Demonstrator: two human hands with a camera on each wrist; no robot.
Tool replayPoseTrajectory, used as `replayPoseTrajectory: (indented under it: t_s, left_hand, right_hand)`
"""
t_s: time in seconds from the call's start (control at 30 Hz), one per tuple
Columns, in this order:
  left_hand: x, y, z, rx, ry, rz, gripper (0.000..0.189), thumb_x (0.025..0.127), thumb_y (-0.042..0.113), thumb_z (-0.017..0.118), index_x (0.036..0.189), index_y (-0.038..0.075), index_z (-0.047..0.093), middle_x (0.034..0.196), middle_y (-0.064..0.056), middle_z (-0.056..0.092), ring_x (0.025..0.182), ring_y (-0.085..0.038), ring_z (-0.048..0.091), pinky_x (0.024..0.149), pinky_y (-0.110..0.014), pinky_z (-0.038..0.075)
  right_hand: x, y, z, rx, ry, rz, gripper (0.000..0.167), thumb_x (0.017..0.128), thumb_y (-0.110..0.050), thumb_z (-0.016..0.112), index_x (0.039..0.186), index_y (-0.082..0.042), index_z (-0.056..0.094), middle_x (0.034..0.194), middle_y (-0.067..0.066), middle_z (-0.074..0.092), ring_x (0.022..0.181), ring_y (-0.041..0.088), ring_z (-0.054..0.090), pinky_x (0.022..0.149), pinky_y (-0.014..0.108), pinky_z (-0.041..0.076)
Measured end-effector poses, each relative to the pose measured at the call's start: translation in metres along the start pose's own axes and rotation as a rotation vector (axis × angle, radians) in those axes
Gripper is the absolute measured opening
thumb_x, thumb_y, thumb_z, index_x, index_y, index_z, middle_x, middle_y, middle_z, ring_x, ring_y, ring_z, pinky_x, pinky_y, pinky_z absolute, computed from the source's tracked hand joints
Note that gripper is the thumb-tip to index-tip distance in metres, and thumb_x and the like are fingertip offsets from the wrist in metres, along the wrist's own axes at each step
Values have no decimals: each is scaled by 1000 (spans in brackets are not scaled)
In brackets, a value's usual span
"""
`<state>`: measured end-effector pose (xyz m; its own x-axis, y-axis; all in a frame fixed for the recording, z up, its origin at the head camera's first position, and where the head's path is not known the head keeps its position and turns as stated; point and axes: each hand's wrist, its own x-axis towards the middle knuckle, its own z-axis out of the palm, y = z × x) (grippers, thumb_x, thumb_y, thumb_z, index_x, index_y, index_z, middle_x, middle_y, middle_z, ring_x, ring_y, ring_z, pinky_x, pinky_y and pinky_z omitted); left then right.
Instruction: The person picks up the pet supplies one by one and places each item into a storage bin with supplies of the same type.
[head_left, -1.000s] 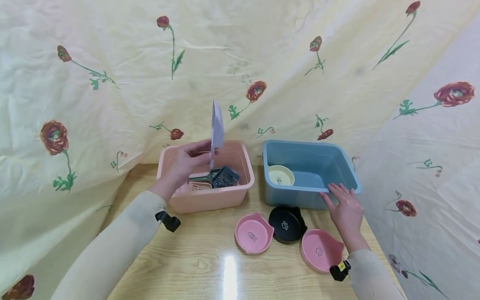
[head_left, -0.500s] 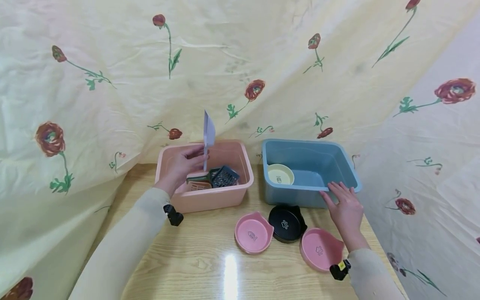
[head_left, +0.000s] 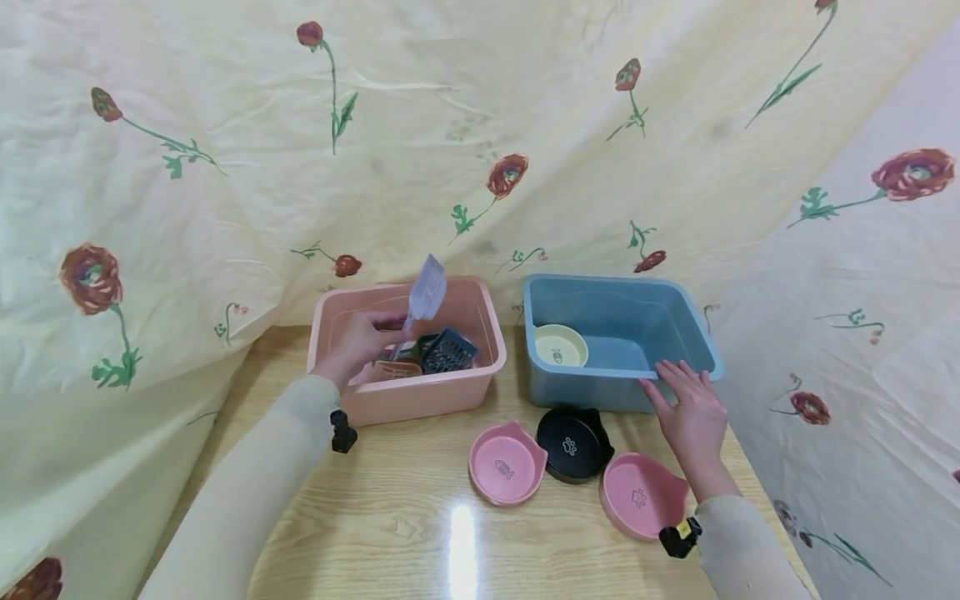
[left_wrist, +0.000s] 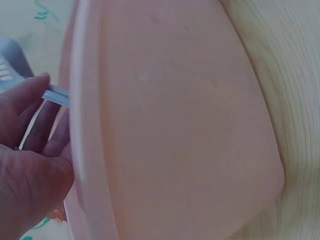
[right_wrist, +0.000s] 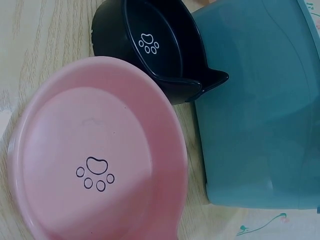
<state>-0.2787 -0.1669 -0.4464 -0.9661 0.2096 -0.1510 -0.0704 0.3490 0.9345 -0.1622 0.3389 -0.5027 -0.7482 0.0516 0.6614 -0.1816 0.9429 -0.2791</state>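
Floral cloth [head_left: 420, 83] hangs behind your wood-grain tabletop [head_left: 360, 533]. You've just lowered and tilted the lavender slotted scoop [head_left: 428, 289] over the pink bin [head_left: 420, 404], nearer the dark slotted scoop [head_left: 450, 352] inside; it isn't laid down yet. Your left hand [head_left: 360, 343] pinches its handle; your right hand [head_left: 693, 412] rests relaxed fingers on the blue bin [head_left: 592, 392]'s rim, grasping nothing.

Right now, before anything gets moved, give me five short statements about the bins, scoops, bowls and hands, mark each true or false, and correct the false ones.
1. The left grip pinches the lavender scoop. True.
2. A dark slotted scoop lies in the pink bin. True.
3. The cream bowl sits in the pink bin. False: it sits in the blue bin.
4. The right grip touches the blue bin. True.
5. The black bowl bears a fish print. False: it bears a paw print.
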Motion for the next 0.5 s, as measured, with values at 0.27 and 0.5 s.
replayPoseTrajectory:
  t_s: [0.27,0.5]
  left_hand:
    - [0,-4,-1,160,-7,-42,45,102,13,74,145,2,65,136,-20,71,120,-35,70,98,-51,62]
    - [-3,-5,-4,187,30,-22,45,102,18,76,144,4,67,140,-19,70,118,-32,70,97,-44,61]
  right_hand:
    - [1,0,1,-11,-4,7,50,83,-15,92,127,1,75,125,25,74,125,48,67,114,65,46]
    - [0,1,2,-11,11,-3,50,81,-14,93,126,2,76,123,25,75,124,48,67,112,67,47]
